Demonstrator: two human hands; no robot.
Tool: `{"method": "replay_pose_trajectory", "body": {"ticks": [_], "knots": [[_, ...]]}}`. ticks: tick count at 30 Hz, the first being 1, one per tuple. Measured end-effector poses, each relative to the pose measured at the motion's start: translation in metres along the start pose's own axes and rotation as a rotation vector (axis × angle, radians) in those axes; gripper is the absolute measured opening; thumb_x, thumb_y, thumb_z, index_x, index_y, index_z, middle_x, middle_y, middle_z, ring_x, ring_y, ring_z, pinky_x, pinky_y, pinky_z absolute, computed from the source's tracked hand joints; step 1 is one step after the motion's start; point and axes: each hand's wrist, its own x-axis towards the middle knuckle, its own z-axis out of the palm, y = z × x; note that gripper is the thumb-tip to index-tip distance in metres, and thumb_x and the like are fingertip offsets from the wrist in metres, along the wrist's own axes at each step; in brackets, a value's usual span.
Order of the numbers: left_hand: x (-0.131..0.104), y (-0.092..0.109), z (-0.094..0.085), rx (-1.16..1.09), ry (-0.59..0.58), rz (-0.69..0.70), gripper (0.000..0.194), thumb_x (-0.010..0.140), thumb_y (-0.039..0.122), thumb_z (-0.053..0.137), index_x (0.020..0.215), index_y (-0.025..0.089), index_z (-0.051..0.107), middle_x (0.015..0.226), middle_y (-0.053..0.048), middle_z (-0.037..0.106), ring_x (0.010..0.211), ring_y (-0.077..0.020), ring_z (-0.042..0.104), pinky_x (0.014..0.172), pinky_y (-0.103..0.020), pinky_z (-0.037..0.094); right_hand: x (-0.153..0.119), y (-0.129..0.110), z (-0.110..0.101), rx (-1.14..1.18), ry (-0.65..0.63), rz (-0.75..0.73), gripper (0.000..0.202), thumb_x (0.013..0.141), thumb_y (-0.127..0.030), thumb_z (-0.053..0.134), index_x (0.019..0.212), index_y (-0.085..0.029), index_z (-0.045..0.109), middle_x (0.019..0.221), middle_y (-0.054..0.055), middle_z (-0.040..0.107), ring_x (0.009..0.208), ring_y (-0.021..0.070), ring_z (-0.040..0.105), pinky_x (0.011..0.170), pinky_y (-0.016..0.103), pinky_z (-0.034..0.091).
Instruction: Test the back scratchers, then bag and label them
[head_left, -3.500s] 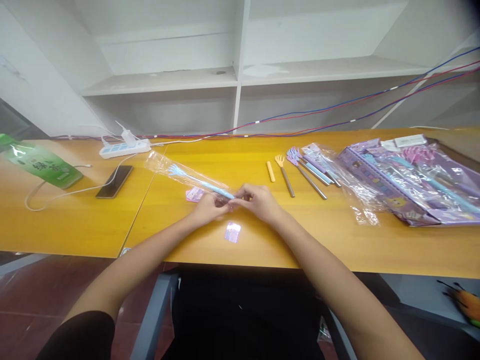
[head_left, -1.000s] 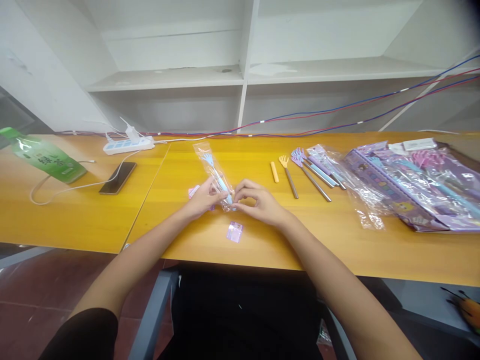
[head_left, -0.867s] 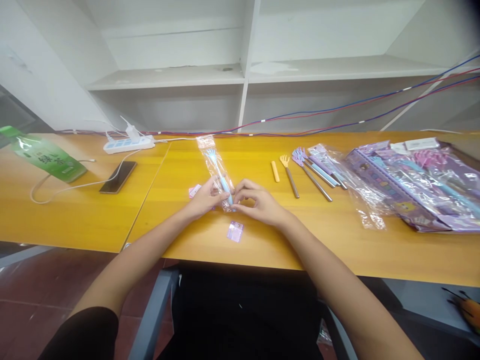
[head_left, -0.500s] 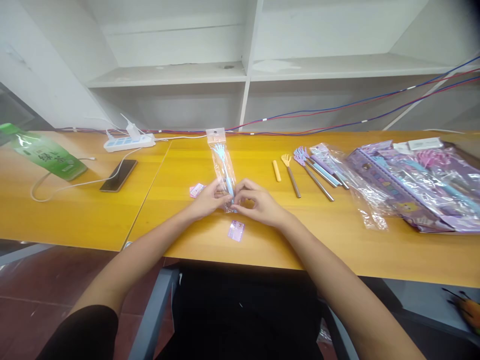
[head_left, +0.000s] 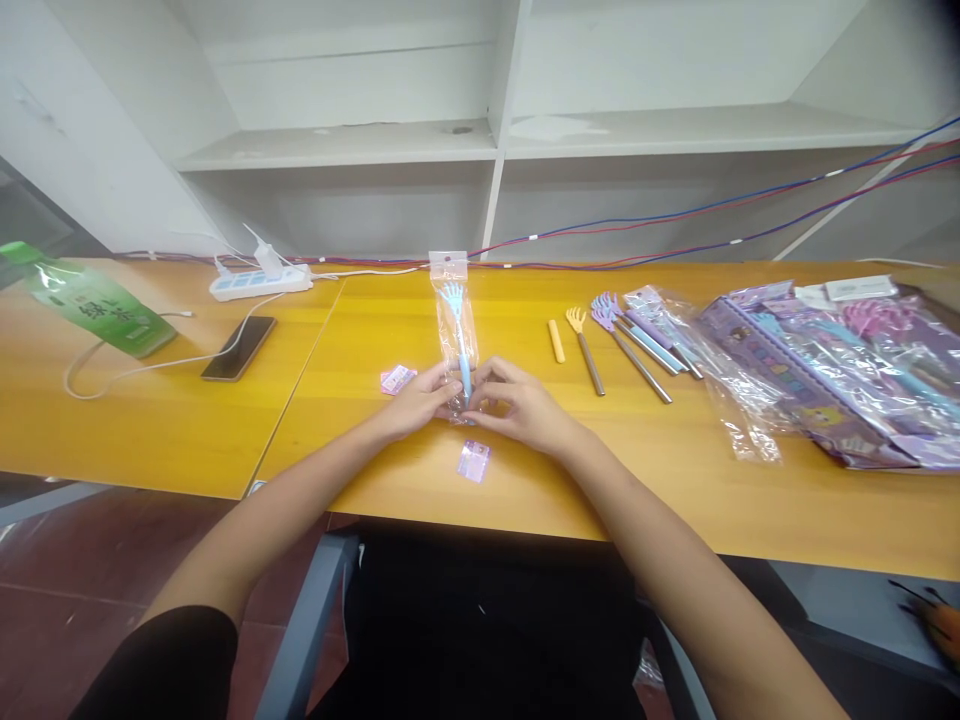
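A light blue back scratcher (head_left: 458, 325) lies inside a clear plastic bag (head_left: 448, 268), its claw end toward the bag's header. My left hand (head_left: 422, 402) grips the bag's lower left side, with the thumb across its front. At the lower right of the bag, my right hand (head_left: 517, 405) pinches its bottom end, thumb and index finger meeting near the handle's tip. Just below the hands rests a small purple card (head_left: 473, 461). Pinkish-purple cards (head_left: 397, 379) lie left of my left hand.
Right of my hands lie a yellow handle piece (head_left: 556, 341), a yellow scratcher (head_left: 585, 350), purple scratchers (head_left: 630, 350) and clear bags (head_left: 739, 400). A purple display box (head_left: 802, 390) holds bagged scratchers. At left are a phone (head_left: 238, 349), power strip (head_left: 259, 284) and green bottle (head_left: 97, 310).
The bag with the scratcher has tilted more upright, its top end shifting to the right. Both hands keep nearly the same place and hold.
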Motion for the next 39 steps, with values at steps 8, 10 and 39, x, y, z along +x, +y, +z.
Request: {"method": "replay_pose_trajectory", "body": {"ticks": [8, 10, 39], "knots": [[-0.002, 0.003, 0.000, 0.011, -0.030, -0.007, 0.066, 0.091, 0.035, 0.080, 0.151, 0.024, 0.057, 0.124, -0.013, 0.076, 0.100, -0.0224, 0.077, 0.088, -0.037, 0.061, 0.000, 0.000, 0.001, -0.007, -0.008, 0.008, 0.013, 0.098, -0.037, 0.077, 0.095, -0.024, 0.077, 0.104, 0.006, 0.059, 0.093, 0.0205, 0.060, 0.080, 0.037, 0.055], [-0.003, 0.005, 0.001, 0.049, -0.080, 0.016, 0.073, 0.086, 0.028, 0.084, 0.153, 0.024, 0.056, 0.132, -0.015, 0.074, 0.111, -0.0250, 0.076, 0.096, -0.040, 0.060, 0.000, 0.000, 0.001, -0.007, -0.006, 0.008, 0.013, 0.098, -0.036, 0.077, 0.094, -0.024, 0.076, 0.103, 0.006, 0.058, 0.089, 0.0191, 0.059, 0.077, 0.036, 0.053], [0.001, -0.001, 0.001, 0.137, 0.009, 0.103, 0.065, 0.078, 0.035, 0.094, 0.135, 0.020, 0.065, 0.129, -0.012, 0.068, 0.102, -0.0221, 0.076, 0.099, -0.044, 0.061, -0.001, 0.012, 0.000, -0.043, 0.128, 0.355, 0.044, 0.095, -0.060, 0.073, 0.100, -0.024, 0.048, 0.086, -0.001, 0.055, 0.070, 0.0163, 0.050, 0.067, 0.032, 0.039]]}}
